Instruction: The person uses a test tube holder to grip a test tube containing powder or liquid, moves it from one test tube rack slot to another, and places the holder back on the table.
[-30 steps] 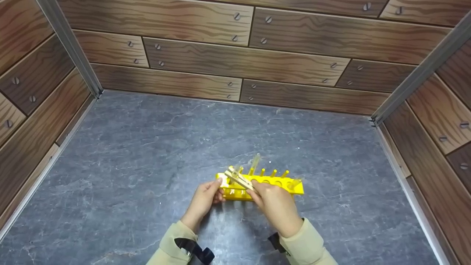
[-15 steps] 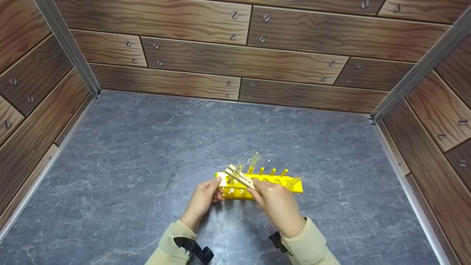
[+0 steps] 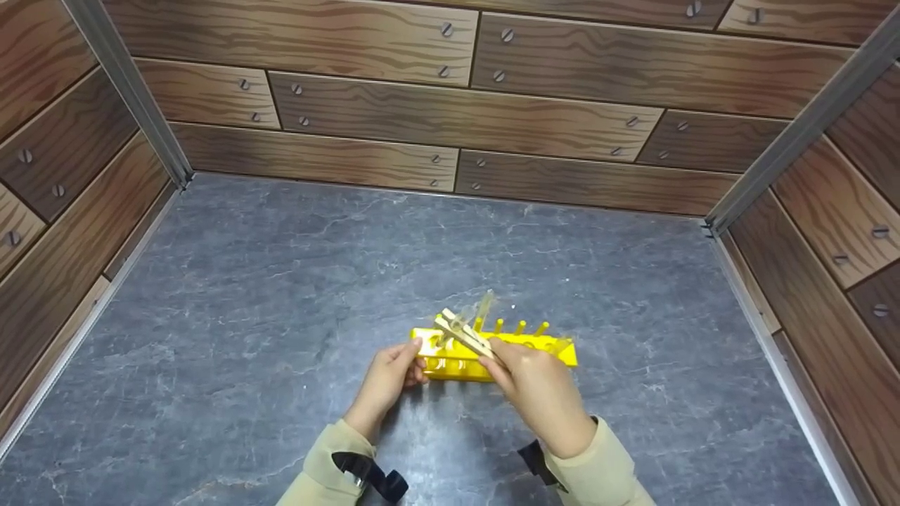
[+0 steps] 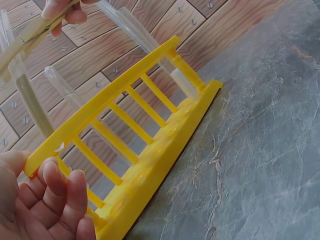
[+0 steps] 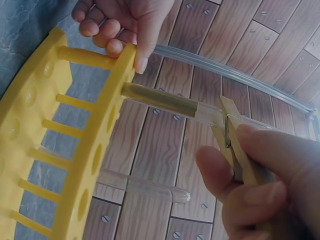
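Observation:
A yellow test tube rack (image 3: 457, 374) stands on the floor panel. My left hand (image 3: 385, 371) pinches the left end of its upper rail between thumb and fingers. My right hand (image 3: 543, 390) grips a wooden test tube clamp (image 3: 465, 335), whose spring shows in the right wrist view. The clamp's jaws are around a clear test tube (image 5: 160, 100) with olive-coloured contents in its lower part. This tube's lower end meets the upper rail near my left hand; how deep it sits is hidden.
A second clear tube (image 3: 486, 306) rises from the rack's back, beside several yellow pegs (image 3: 522, 328). Another tube (image 4: 185, 82), white at its bottom, stands at the rack's far end. Wood-patterned walls (image 3: 351, 102) enclose the grey marbled surface (image 3: 281, 281).
My right hand has shifted slightly right and away from me, taking the clamp with it. My left hand and the rack stay nearly where they were.

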Tool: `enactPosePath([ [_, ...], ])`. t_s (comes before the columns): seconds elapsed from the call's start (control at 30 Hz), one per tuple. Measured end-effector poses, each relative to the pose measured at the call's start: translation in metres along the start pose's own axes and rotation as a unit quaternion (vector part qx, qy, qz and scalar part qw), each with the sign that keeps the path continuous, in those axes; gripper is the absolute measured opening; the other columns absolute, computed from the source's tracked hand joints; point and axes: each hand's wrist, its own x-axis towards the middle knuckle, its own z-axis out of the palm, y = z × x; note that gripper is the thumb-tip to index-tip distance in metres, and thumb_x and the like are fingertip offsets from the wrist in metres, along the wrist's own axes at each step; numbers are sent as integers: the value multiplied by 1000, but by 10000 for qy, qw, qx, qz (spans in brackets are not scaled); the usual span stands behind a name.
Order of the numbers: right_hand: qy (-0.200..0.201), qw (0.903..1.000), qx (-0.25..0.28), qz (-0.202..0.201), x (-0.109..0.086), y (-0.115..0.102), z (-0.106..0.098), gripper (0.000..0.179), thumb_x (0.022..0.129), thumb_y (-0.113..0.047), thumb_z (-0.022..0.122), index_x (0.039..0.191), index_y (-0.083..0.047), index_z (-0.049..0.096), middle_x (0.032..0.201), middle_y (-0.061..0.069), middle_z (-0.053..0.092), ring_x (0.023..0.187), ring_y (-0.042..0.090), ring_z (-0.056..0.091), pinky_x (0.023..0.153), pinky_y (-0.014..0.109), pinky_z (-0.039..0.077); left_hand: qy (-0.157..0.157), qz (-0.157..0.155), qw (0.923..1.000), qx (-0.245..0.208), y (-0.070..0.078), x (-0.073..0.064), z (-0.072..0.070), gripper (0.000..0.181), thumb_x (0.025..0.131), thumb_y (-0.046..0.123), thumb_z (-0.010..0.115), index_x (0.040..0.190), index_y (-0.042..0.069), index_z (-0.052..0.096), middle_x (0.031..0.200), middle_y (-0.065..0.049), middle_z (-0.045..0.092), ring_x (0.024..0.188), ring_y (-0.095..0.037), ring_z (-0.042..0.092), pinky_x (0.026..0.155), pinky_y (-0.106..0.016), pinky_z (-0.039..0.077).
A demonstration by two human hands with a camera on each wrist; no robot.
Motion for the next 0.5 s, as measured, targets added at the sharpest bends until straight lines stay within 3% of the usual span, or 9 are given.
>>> enactPosePath([
  [0.27,-49,9999,-24,124,-3,-3,-7,17,87,-23,67,97,-9,69,70,-2,62,49,4,39,45,17,36,13,80,9998,189,-7,2,-1,40,97,30,50,71,2,59,57,1,54,53,-11,57,57,-27,50],
  [0.5,-55,9999,-31,126,-4,-3,-12,11,87,-22,67,88,-11,65,60,-10,43,47,5,32,43,18,33,-43,35,9999,157,4,-3,0,38,98,22,48,71,-1,58,57,0,54,53,-11,56,56,-26,47],
])
